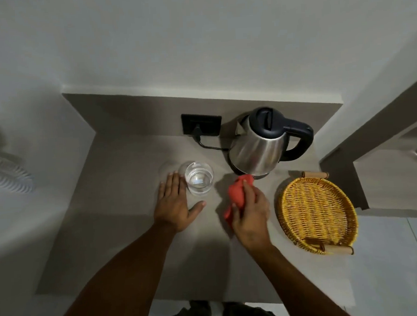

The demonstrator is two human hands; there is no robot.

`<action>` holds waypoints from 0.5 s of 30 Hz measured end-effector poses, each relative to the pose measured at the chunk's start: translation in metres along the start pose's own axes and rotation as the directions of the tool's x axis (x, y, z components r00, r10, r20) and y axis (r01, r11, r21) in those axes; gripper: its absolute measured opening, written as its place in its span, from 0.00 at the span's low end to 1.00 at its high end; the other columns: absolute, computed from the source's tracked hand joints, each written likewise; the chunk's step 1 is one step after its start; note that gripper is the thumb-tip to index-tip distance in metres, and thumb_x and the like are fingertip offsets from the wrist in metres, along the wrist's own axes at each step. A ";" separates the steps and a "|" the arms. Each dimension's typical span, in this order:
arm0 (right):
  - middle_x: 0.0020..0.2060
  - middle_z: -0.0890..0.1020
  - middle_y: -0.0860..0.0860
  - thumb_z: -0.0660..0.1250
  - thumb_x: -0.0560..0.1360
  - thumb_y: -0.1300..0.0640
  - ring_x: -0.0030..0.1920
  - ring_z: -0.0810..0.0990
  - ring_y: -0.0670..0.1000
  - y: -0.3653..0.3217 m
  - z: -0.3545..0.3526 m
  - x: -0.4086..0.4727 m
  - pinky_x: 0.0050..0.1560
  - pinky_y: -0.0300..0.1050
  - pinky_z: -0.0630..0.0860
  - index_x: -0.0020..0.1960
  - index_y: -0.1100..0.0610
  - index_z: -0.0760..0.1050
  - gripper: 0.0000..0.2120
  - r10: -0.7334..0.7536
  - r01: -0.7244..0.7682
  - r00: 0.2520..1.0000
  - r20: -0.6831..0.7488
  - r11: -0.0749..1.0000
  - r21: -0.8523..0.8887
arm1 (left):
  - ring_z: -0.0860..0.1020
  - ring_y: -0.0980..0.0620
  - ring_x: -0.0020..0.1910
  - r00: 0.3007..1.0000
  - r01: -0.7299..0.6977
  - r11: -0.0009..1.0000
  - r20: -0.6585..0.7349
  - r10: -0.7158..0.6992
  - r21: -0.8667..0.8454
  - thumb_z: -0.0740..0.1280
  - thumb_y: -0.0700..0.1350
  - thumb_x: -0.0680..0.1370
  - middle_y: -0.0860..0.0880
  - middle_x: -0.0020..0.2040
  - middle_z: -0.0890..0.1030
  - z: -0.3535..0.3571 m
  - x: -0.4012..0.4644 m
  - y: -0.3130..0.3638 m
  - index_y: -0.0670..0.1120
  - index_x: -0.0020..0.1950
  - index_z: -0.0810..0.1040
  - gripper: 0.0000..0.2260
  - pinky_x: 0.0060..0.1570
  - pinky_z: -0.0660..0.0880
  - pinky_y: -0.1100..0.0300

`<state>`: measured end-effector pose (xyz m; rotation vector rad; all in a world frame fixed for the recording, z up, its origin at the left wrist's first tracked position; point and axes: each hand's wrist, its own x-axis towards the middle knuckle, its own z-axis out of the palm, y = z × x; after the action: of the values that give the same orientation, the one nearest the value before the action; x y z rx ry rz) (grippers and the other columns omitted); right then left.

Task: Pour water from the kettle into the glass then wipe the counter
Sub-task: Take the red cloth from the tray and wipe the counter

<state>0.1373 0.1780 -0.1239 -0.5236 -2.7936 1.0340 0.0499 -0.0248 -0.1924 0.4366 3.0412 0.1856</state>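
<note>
My right hand [250, 212] grips a red cloth [236, 196] on the counter [124, 222], just in front of the kettle [257, 145]. My open left hand [176, 205] rests flat, touching the filled glass [199, 178] left of the kettle.

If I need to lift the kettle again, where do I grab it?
Take the kettle by its black loop handle, coming from the right with the right hand. The handle juts right, the spout faces left, and the steel body offers no grip.
</note>
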 end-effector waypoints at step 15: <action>0.76 0.60 0.59 0.52 0.78 0.35 0.75 0.56 0.61 0.027 0.044 0.011 0.74 0.63 0.53 0.77 0.50 0.56 0.32 -0.187 0.245 0.956 0.226 0.933 -0.264 | 0.81 0.56 0.55 0.958 0.025 0.527 -0.131 -0.256 -0.850 0.84 0.43 0.60 0.51 0.57 0.82 -0.044 0.032 0.049 0.45 0.64 0.77 0.34 0.55 0.77 0.68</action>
<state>0.1248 0.1737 -0.1752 -0.1338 -3.1110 0.6683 0.0295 0.0260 -0.1442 0.0631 2.6743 1.7174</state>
